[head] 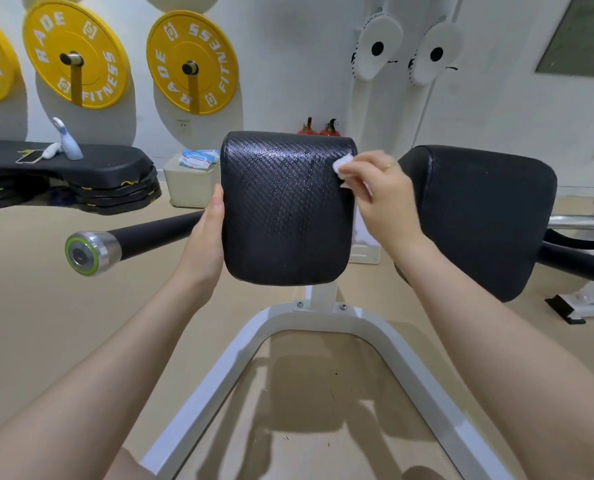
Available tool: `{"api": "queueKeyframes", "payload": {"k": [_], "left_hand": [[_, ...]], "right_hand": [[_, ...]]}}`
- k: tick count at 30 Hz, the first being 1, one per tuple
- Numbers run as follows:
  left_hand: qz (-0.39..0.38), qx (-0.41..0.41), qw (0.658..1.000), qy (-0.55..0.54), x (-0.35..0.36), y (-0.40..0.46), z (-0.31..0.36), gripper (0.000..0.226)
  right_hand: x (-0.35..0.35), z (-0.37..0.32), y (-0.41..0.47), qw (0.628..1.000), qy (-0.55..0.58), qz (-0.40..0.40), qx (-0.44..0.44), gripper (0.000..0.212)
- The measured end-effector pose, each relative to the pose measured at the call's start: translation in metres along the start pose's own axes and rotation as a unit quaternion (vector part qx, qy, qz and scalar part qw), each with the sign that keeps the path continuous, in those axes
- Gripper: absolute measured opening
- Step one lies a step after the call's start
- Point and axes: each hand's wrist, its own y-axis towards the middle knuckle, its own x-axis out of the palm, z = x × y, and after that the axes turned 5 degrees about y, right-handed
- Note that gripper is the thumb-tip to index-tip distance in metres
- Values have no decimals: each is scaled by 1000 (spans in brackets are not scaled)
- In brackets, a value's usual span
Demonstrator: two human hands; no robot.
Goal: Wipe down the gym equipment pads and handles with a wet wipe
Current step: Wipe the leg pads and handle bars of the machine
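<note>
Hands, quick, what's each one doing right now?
Left hand: open, flat against the pad's left edge.
Right hand: closed on the wipe, at the pad's upper right.

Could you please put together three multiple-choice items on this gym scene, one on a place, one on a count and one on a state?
1. Where on the middle black pad is the wet wipe?
A. At its upper right corner
B. At its bottom edge
C. On its left side

2. How many yellow weight plates show on the wall, counting the one cut off by the picture's edge?
A. One
B. Three
C. Five

3. What is the left hand doing?
A. Gripping the bar end cap
B. Hanging free in the air
C. Resting flat against the pad's left side

Answers:
1. A, as the right hand pinches the wipe against that corner.
2. B, as two whole plates and one cut-off plate hang on pegs.
3. C, as its palm lies along the pad's left edge.
</note>
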Motion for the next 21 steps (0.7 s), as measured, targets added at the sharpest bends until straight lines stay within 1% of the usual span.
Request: {"api": "queueKeyframes", "payload": {"k": [2,4,5,6,7,9,10,12,14,16,18,20,21], "left_hand": [[11,-8,1000,4,-1,-1,-3,41],[33,-26,999,7,0,-4,-10,52],[44,-34,998,1,2,-9,-13,50],[52,-36,998,-5,5,-14,-15,43],[57,-38,998,-11,8,-21,-17,38],[59,-45,997,-32,11,-33,-20,39],[57,-43,997,-35,11,-36,-23,41],[45,-37,997,-41,5,-38,-30,44],[29,-49,997,-46,0,-39,-34,49],[14,-50,998,-31,-3,-38,-36,51],[-4,-57,998,-25,-6,-37,-34,51],[-18,-64,997,-34,-9,-36,-35,52],[-20,-64,997,-43,-10,-36,-35,53]], "right_hand": [[12,-1,-13,999,11,-25,-17,13],[25,-6,-43,997,30,-67,-25,14],[31,-9,-62,995,24,-96,-13,18],[39,-13,-82,993,36,-116,-13,30],[47,-19,-101,990,41,-132,-11,36],[63,-36,-128,989,20,-148,1,23],[69,-44,-137,989,21,-146,-12,23],[88,-60,-145,992,5,-122,-17,25],[101,-82,-140,994,34,-105,22,23],[105,-102,-131,995,56,-84,24,20],[95,-95,-120,998,55,-4,14,20],[76,-72,-110,997,25,50,56,19],[65,-62,-107,995,4,58,81,19]]}}
